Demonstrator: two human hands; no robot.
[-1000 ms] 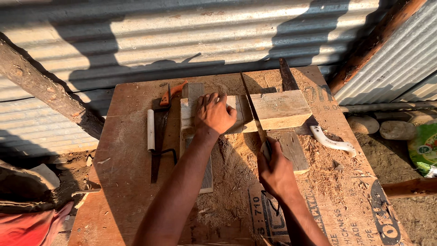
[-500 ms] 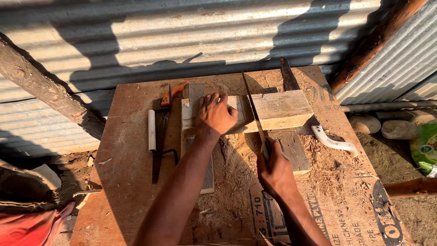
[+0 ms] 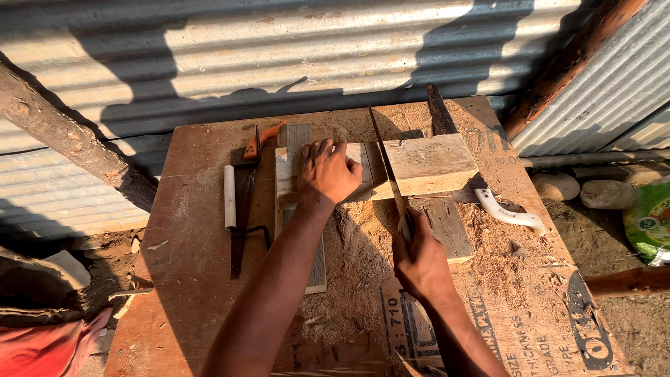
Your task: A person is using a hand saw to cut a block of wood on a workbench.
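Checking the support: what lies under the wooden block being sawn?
The wooden block rests across flat boards on the sawdust-strewn table. The left hand hides part of it.

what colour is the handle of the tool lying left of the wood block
Orange-red. The handle lies at the far end of the dark blade, left of the left hand; the head view shows it.

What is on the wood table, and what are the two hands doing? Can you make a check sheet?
Surface: plywood table, with sawdust all over the middle.
Job's things: pale wood plank lying crosswise; thin saw blade standing in it.
Clutter: white pipe piece, orange-handled tool, white saw handle, dark plank underneath.
Grippers: left hand presses flat on the plank, fingers spread; right hand is closed on the saw's handle.
Cables: nothing seen.
Surroundings: corrugated metal wall, wooden pole, stones on the dirt.
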